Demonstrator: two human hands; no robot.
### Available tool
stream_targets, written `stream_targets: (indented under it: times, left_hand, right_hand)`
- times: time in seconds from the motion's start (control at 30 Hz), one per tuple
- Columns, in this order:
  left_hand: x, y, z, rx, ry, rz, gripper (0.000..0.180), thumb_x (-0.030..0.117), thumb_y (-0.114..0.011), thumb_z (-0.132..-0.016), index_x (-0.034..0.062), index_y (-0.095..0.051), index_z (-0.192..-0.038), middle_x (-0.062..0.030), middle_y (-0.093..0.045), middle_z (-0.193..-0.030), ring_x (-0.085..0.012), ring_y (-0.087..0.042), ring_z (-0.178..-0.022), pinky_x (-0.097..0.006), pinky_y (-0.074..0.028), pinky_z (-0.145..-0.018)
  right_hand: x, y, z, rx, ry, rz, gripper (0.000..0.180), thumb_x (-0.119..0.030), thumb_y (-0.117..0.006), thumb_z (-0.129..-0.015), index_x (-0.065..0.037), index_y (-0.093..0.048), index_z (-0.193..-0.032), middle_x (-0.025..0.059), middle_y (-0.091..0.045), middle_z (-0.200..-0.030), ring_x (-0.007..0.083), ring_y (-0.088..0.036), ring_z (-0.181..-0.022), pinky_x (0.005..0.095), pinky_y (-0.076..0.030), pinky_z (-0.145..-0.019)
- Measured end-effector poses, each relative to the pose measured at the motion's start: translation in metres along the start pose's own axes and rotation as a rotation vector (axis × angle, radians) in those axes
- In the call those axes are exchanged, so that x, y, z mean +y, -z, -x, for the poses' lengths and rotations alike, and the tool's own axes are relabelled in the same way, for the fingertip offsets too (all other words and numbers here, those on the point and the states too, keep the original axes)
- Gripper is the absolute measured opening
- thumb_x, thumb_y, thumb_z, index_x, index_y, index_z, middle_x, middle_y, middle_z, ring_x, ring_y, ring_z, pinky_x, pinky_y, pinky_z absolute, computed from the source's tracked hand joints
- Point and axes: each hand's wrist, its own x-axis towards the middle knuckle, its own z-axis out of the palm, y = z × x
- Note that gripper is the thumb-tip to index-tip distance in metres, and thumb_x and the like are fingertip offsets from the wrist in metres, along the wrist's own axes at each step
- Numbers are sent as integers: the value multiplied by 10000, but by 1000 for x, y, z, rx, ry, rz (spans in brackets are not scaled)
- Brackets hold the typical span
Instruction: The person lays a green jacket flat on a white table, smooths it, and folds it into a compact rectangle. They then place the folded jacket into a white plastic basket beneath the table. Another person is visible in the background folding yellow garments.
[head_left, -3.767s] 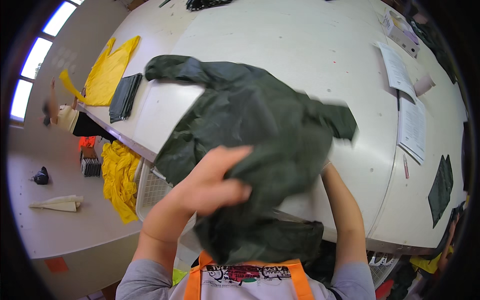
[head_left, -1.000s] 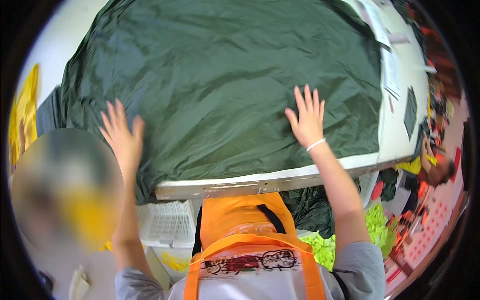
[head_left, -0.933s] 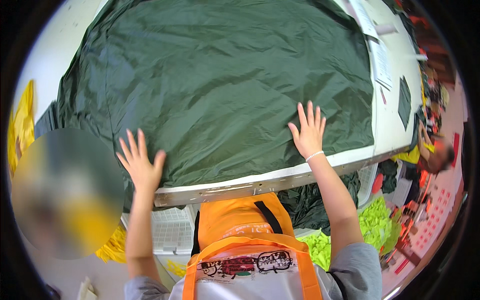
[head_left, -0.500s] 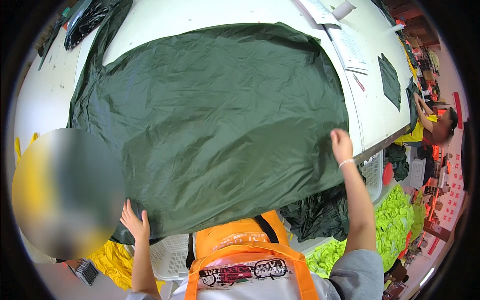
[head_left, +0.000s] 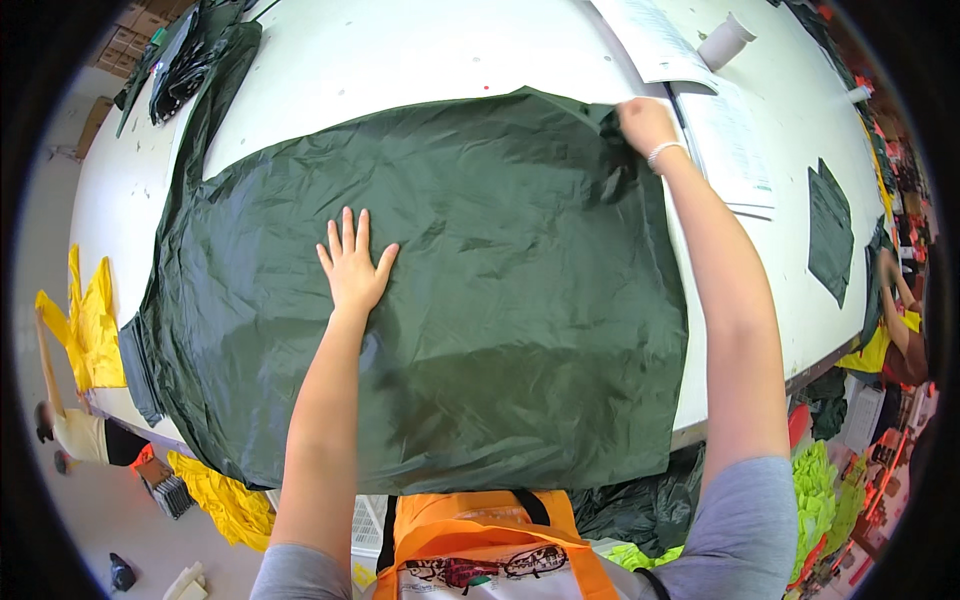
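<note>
Dark green garment (head_left: 500, 300) spread over the tabletop (head_left: 420, 50), creased, long axis roughly 9 to 3 o'clock; a narrow length leaves its 10 o'clock corner. Left hand (head_left: 357, 272): fingers splayed wide, laid on the garment, 9 to 10 o'clock of its middle; nothing gripped. Right hand (head_left: 646, 126), slightly blurred: fingers curled closed, apparently on the edge at the 1 to 2 o'clock corner. From there the bulk of the garment lies toward 8 o'clock. Right hand nearer that corner; left well inside the edges. Printed sheets (head_left: 725, 140) near the right hand, 3 o'clock.
</note>
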Motion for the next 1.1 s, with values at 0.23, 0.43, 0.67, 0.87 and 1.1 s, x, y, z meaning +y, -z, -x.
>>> stream_targets:
  times: [0.23,0.43,0.67,0.87,1.1]
  left_hand:
    - [10,-4,-9,-31,19,20,708,504,-519,-860,185,-287,-1448,-55,-184,-1532,-335,-142,-1403,-563,-94,-1100]
    - [11,-4,-13,-29,7,11,719,494,-532,-852,184,-281,-1450,-58,-185,-1532,-333,-148,-1402,-562,-106,-1096]
    - [11,-3,-12,-22,22,1,710,470,-540,-856,178,-279,-1450,-70,-190,-1529,-343,-157,-1397,-561,-117,-1092]
    - [15,17,-49,18,-23,79,623,489,-607,-806,127,-479,-1297,-91,-466,-1322,-305,-421,-1222,-474,-284,-1003]
    - [36,5,-193,184,-260,6,613,562,-452,-882,207,-414,-1381,-117,-351,-1447,-328,-292,-1341,-509,-196,-1089]
  right_hand:
    - [66,15,-48,-83,-627,-1268,336,-250,-573,-877,40,-596,-1045,131,-629,-1039,228,-611,-898,335,-469,-848]
    - [97,25,-111,-265,-385,-1238,378,-332,-530,-926,19,-571,-1059,106,-662,-1006,193,-622,-868,315,-493,-793]
    - [60,13,-84,-299,-398,-928,825,-676,-563,-781,18,-431,-1209,159,-665,-933,58,-373,-490,176,-348,-456]
    - [91,-27,-115,-80,-76,-169,470,-489,-618,-797,-27,-630,-707,154,-651,-770,272,-585,-643,379,-461,-641]
    - [75,-21,-100,35,-412,-777,464,-318,-604,-826,78,-622,-1068,166,-635,-1092,230,-590,-990,312,-426,-877]
